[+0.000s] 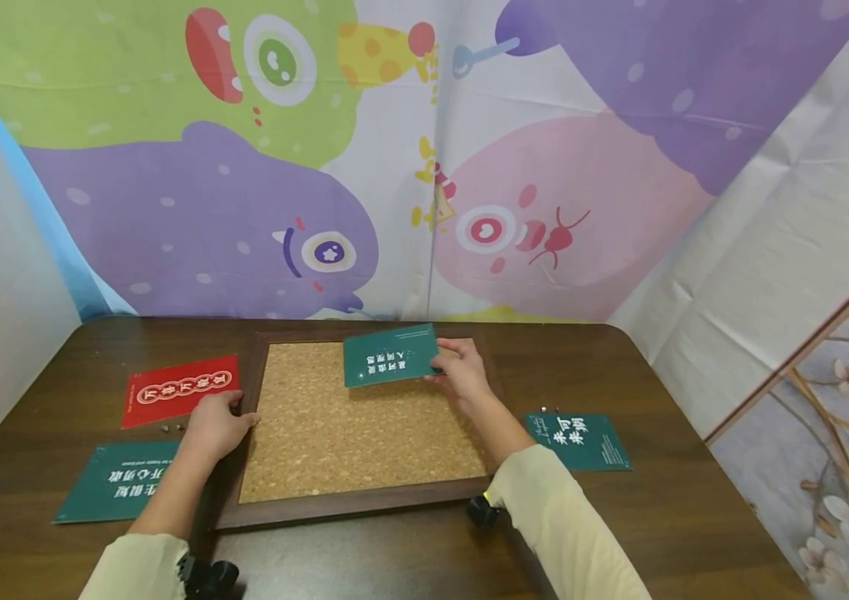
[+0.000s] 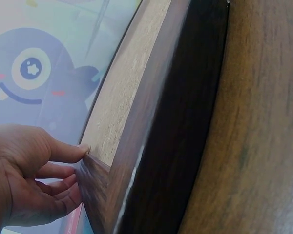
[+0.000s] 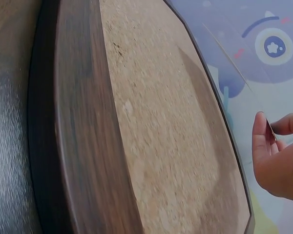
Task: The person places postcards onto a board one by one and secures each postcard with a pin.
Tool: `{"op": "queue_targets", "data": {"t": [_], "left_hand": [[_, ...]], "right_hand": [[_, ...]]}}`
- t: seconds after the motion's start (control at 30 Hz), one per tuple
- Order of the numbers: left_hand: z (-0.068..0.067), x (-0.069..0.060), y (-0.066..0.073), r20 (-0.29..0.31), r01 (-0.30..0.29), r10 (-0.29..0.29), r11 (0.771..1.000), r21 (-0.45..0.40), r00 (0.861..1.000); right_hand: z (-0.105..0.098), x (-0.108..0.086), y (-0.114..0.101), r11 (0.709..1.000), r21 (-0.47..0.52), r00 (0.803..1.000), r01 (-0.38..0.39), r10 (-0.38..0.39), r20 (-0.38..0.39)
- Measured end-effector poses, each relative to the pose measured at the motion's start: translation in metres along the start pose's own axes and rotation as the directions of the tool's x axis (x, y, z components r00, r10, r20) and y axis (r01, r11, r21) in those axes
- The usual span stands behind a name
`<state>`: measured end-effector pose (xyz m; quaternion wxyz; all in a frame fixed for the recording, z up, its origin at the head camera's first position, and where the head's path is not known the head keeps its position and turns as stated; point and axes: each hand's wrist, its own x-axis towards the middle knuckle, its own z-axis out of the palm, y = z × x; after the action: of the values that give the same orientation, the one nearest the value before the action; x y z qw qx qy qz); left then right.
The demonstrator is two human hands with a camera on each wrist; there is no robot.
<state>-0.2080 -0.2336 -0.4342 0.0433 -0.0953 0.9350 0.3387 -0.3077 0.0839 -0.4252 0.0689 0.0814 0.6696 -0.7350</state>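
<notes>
A cork board [image 1: 349,442] in a dark wooden frame lies on the table. Above its upper part, the right hand [image 1: 461,375] pinches a green card [image 1: 390,354] by its right edge; in the right wrist view that hand [image 3: 278,151] holds the card nearly edge-on. The left hand [image 1: 217,423] grips the frame's left side, thumb on top at the cork's edge. In the left wrist view its thumb and curled fingers [image 2: 34,175] hold the frame edge [image 2: 95,185].
A red card [image 1: 180,390] and a green card [image 1: 120,479] lie left of the board, with small metallic pieces [image 1: 172,428] between them. Another green card [image 1: 581,442] lies at the right, small pieces [image 1: 550,409] at its top edge. A patterned cloth [image 1: 409,167] hangs behind the table.
</notes>
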Motion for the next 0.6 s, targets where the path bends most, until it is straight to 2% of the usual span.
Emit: {"op": "queue_targets", "data": {"t": [0.17, 0.33, 0.6], "left_hand": [[-0.001, -0.001, 0.000, 0.001, -0.008, 0.008, 1.000, 0.009, 1.000], [-0.002, -0.001, 0.000, 0.000, -0.005, 0.005, 1.000, 0.005, 1.000], [-0.001, 0.000, -0.002, 0.005, -0.004, 0.004, 1.000, -0.025, 1.000]], "right_hand": [[0.009, -0.002, 0.002, 1.000, -0.024, 1.000, 0.006, -0.005, 0.009], [0.020, -0.002, 0.006, 0.999, -0.001, 0.999, 0.034, -0.034, 0.010], [0.034, -0.002, 0.013, 0.999, 0.038, 1.000, 0.016, -0.017, 0.012]]}}
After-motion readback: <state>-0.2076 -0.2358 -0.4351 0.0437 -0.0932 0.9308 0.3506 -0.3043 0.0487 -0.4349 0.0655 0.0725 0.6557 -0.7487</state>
